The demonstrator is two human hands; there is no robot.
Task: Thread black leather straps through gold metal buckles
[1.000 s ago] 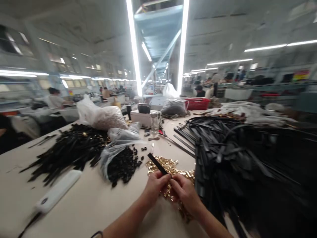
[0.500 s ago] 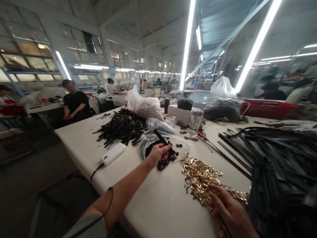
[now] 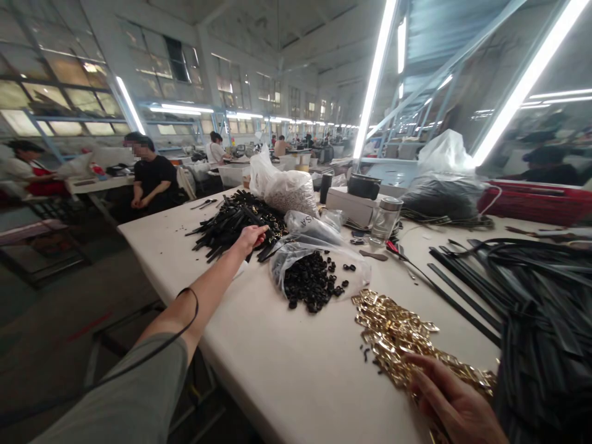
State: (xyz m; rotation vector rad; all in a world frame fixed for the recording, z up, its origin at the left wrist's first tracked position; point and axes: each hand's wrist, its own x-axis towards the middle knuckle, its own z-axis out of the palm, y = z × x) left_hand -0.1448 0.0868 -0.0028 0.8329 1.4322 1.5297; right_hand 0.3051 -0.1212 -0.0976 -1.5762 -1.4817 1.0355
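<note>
At the near edge of a pile of black straps (image 3: 226, 225), my left hand (image 3: 253, 239) is closed in a pinch. A black strap appears to be in it, though it blends with the dark pile. My right hand (image 3: 456, 398) rests low over a heap of gold metal buckles (image 3: 393, 327). Its fingers are bent together among the buckles; whatever lies between the fingertips is hidden. Between the hands, small black loops (image 3: 309, 280) spill from a clear plastic bag (image 3: 300, 237) on the table. A white device is mostly covered by my left forearm and hand.
Long black strips (image 3: 541, 308) are heaped on the right. Farther back stand a glass jar (image 3: 387, 222), a filled clear bag (image 3: 289, 191), a dark sack (image 3: 441, 191) and a red crate (image 3: 541, 203). A seated person (image 3: 155, 176) is beyond the left table edge.
My left hand has moved left and away from me, from the black loops to the strap pile. My right hand stays at the gold buckles. The view has shifted slightly left.
</note>
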